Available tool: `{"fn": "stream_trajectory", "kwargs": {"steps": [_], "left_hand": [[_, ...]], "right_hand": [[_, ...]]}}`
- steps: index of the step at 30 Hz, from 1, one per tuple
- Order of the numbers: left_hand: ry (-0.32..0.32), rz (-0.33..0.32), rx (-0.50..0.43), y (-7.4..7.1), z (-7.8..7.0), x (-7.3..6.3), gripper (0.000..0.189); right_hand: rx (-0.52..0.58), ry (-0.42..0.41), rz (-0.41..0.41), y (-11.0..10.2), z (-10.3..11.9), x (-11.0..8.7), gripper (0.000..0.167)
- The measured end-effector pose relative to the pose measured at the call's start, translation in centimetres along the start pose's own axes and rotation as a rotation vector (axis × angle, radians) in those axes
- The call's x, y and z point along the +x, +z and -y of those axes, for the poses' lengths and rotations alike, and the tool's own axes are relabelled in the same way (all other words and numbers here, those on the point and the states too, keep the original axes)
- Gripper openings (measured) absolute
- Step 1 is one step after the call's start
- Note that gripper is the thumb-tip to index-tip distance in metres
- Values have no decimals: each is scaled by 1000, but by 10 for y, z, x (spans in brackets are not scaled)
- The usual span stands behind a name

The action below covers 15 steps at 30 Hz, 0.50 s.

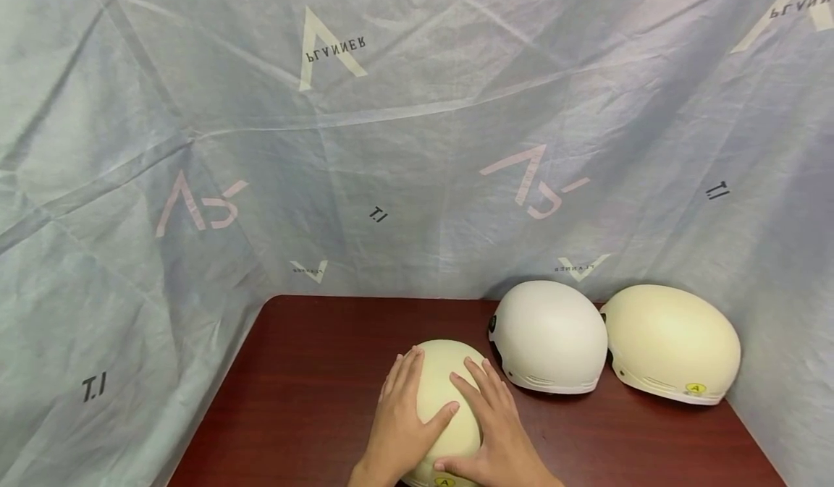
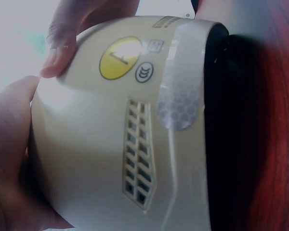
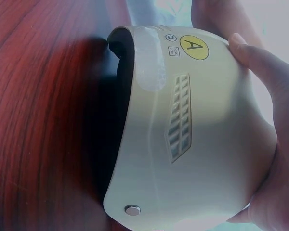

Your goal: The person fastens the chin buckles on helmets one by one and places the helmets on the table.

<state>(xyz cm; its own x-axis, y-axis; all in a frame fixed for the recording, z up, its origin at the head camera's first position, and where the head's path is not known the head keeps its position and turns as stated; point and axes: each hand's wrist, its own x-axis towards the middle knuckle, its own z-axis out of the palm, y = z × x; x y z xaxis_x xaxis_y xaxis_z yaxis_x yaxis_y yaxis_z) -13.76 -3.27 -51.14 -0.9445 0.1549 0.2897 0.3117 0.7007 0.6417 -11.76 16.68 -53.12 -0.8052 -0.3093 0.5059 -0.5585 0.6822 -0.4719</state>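
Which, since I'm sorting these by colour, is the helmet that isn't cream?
The white helmet on the table, just left of the rightmost helmet and behind the front helmet. Its shell is white, while both others are pale cream.

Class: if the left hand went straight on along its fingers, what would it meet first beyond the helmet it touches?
Past that helmet, the left hand would probably cross the tabletop and meet the grey cloth first, though depth is unclear.

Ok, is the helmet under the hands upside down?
No, the helmet is right way up: rounded side on top, rim facing the table.
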Motion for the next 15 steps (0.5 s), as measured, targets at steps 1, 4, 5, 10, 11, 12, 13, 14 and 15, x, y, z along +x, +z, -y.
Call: {"fn": "stream_trajectory", "kwargs": {"steps": [1,4,5,10,11,12,13,14,15], "left_hand": [[-1,7,-3,-1,1,0,96],[-4,28,-21,-2,4,-1,91],[-7,37,-30,-3,6,-1,89],[-9,76,-93,-9,19,-4,86],[-14,85,-106,-10,22,-5,86],[-18,94,-121,-11,24,-6,86],[-29,107,-137,-12,26,-7,86],[-41,119,-154,-13,28,-8,86],[-48,128,-170,-13,30,-9,86]], "right_hand": [[-1,-4,-2,0,0,0,116],[0,-10,-7,1,-1,1,116],[1,-12,-7,1,-1,1,116],[2,-8,-4,2,-2,2,115],[3,-7,-2,2,-2,2,115],[4,-6,-3,2,-2,2,115],[6,-7,-5,2,-2,2,115],[8,-6,-6,2,-1,1,115],[12,-5,-7,2,-1,0,115]]}}
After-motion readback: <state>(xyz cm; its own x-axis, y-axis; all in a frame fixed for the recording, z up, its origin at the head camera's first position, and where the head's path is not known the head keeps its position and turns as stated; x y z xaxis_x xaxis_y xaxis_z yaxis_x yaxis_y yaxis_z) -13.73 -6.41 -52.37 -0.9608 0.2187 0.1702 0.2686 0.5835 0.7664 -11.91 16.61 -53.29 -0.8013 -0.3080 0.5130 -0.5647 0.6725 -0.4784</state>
